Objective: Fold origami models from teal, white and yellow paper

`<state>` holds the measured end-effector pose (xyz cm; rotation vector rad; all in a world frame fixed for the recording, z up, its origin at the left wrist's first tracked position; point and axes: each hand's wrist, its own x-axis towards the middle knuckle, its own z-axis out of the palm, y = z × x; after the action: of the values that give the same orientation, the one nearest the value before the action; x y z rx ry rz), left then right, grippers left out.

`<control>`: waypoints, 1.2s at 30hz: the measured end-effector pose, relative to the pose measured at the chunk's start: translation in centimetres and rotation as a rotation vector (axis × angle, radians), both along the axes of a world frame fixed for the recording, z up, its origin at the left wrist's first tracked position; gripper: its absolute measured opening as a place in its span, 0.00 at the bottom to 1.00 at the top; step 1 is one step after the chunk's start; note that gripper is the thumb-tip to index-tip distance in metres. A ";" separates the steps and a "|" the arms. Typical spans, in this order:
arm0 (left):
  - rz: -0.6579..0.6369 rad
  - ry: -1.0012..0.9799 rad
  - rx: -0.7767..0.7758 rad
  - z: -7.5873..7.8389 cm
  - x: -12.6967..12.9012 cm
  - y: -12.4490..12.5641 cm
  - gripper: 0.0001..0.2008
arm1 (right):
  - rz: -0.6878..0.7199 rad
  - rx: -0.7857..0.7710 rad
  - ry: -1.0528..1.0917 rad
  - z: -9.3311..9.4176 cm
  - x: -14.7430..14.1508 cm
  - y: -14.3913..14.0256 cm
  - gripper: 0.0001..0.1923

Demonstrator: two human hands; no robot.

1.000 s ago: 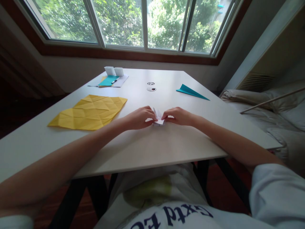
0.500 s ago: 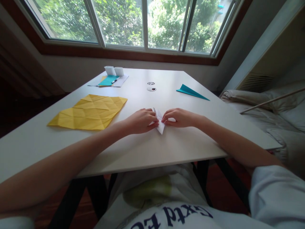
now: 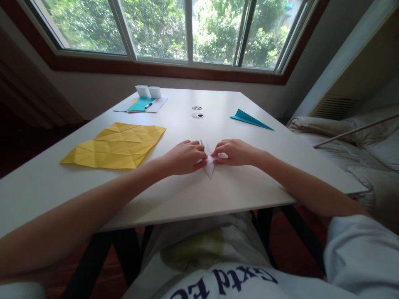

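Note:
A small piece of folded white paper lies between my hands near the front of the white table, its pointed end toward me. My left hand grips its left side, thumb and fingers closed at the edge. From the right, my right hand pinches the paper with thumb and forefinger, the fingertips of both hands almost meeting. The fingers hide much of the paper's middle, so its folds are hard to make out.
A creased yellow paper sheet lies left of my hands. A folded teal paper is at the right. Toward the back left are teal paper, a pen and white blocks. Two round grommets sit mid-table.
The lower tip of the white paper has shifted slightly toward me. Both hands keep their hold, with the right fingertips a little closer to the left ones.

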<state>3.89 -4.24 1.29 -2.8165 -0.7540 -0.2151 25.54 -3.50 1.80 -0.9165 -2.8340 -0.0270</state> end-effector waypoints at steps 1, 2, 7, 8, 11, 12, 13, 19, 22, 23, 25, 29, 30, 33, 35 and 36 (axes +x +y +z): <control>0.005 0.005 0.007 0.1 0.0 0.0 0.15 | 0.002 0.004 -0.008 0.0 0.0 0.0 0.15; 0.011 0.010 0.014 0.1 0.0 -0.1 0.15 | 0.008 0.006 -0.014 0.1 0.1 0.1 0.15; 0.053 0.031 0.038 0.4 0.1 -0.3 0.16 | 0.051 0.024 -0.028 0.3 0.1 0.0 0.14; 0.061 0.032 0.040 0.5 0.1 -0.4 0.16 | 0.059 0.031 -0.030 0.3 0.1 0.0 0.14; 0.081 0.035 0.046 0.5 0.2 -0.5 0.16 | 0.070 0.043 -0.033 0.2 0.1 0.0 0.14; 0.086 0.036 0.048 0.6 0.3 -0.6 0.16 | 0.071 0.045 -0.031 0.2 0.0 0.0 0.15; 0.092 0.038 0.051 0.6 0.3 -0.7 0.16 | 0.071 0.047 -0.031 0.2 0.0 0.0 0.15; 0.161 0.072 0.036 1.3 0.1 -0.6 0.19 | 0.063 0.071 -0.048 0.2 -0.1 -0.2 0.15; 0.199 0.080 -0.004 1.4 -0.2 -0.4 0.19 | 0.061 0.059 -0.040 0.2 -0.1 -0.2 0.15; 0.206 0.074 -0.008 1.4 -0.3 -0.3 0.19 | 0.059 0.056 -0.036 0.2 -0.1 -0.2 0.15; 0.225 0.053 0.003 1.2 -0.2 -0.3 0.18 | 0.056 0.055 -0.030 0.1 -0.1 -0.2 0.15; 0.396 -0.025 0.055 0.9 0.1 -0.7 0.21 | 0.040 0.054 -0.029 -0.1 -0.1 -0.2 0.16; 0.445 -0.047 0.062 0.7 0.2 -0.7 0.22 | 0.030 0.052 -0.024 -0.2 -0.2 -0.2 0.16; 0.500 -0.080 0.025 0.2 0.5 -0.8 0.23 | 0.002 0.048 0.004 -0.5 -0.4 -0.2 0.17; 0.478 -0.093 -0.035 -0.2 0.5 -0.6 0.24 | -0.010 0.049 0.021 -0.6 -0.6 -0.3 0.16; 0.466 -0.110 -0.065 -0.4 0.5 -0.5 0.23 | -0.016 0.049 0.024 -0.6 -0.7 -0.3 0.15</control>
<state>4.42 -4.70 0.85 -2.6066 -1.4321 -0.2694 24.86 -3.82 1.15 -0.9234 -2.7908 -0.0858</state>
